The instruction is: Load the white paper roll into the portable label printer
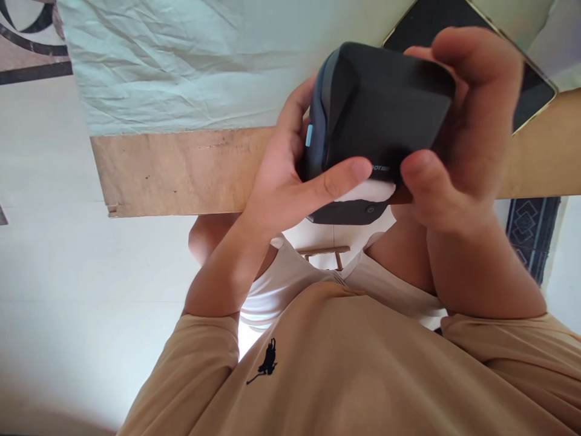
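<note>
A dark, compact label printer (381, 109) is held up between both my hands, over the table's near edge. White paper (370, 191) shows at its front, below small lettering that my thumb partly covers. Under the paper is a round power button, and a light blue tab (309, 135) sits on the left side. My left hand (295, 157) grips the left side, thumb across the front and fingers partly hidden behind. On the opposite side, my right hand (472, 115) is curled round the printer, its thumb near the front edge. The printer's underside is hidden.
A wrinkled pale cloth (172, 66) covers much of the wooden table (181, 172). Behind my right hand lies a black flat tablet-like device (531, 100) with a gold edge. My legs are under the table edge, with a small wooden frame (324, 250) between them.
</note>
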Motion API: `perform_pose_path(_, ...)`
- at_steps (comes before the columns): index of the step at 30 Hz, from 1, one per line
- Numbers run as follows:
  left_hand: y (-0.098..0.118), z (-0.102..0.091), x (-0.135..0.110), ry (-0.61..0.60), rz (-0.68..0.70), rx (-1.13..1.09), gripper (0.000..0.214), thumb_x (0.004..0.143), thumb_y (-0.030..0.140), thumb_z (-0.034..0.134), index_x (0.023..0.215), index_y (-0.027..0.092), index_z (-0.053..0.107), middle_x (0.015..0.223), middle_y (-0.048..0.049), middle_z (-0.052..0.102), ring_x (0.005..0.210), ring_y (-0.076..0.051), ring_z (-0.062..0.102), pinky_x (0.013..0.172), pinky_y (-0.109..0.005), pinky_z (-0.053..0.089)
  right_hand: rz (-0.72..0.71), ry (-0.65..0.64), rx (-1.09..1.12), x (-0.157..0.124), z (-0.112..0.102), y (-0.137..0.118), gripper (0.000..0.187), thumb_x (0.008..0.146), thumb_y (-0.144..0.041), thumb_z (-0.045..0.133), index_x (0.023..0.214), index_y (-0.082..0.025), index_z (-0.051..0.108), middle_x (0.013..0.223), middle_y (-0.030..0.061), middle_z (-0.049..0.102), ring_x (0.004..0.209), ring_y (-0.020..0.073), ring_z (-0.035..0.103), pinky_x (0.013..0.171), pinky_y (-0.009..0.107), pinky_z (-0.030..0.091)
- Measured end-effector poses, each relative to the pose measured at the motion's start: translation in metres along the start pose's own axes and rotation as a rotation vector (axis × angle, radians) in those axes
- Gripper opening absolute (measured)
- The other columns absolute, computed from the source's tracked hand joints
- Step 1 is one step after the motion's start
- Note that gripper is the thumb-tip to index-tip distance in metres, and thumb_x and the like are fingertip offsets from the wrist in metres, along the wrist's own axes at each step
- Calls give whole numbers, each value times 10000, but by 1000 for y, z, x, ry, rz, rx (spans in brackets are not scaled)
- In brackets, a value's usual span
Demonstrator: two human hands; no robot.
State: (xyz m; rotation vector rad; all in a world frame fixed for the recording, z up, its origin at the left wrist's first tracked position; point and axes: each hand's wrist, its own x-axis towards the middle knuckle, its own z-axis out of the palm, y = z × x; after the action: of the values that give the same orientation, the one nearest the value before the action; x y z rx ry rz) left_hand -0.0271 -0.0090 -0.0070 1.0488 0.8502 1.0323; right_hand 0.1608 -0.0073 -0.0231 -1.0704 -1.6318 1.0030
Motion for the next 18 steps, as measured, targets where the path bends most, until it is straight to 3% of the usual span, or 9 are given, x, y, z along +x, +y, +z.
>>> perform_pose_path(4, 0, 3, 1, 31, -11, 62, 266, 804, 229, 642, 1064, 257, 591, 1139, -10, 622, 1181, -196, 602, 980, -290, 505, -112, -94, -147, 4, -2, -3, 593, 865, -486, 523, 1375, -241, 346, 1367, -16, 314, 1190, -58, 405, 853, -43, 438)
perform_pose_path(13, -4, -4, 5, 24, -25, 73, 268, 810, 267, 635, 1075, 289, 600, 1055, -5, 613, 1057, -184, 601, 870, -294, 497, 113, -85, -97, 5, -4, -11, 725, 810, -501, 607, 1377, -168, 302, 1394, 33, 328, 1206, -18, 453, 721, -27, 435)
perform_pose_path(18, -2, 3, 4, 82, -4, 5, 263, 815, 172, 630, 1054, 280, 649, 1069, -17, 650, 1122, -223, 561, 931, -317, 475, -50, -74, -141, 6, -3, -3, 675, 846, -522, 553, 1354, -150, 308, 1385, 17, 320, 1250, -29, 441, 784, -44, 465)
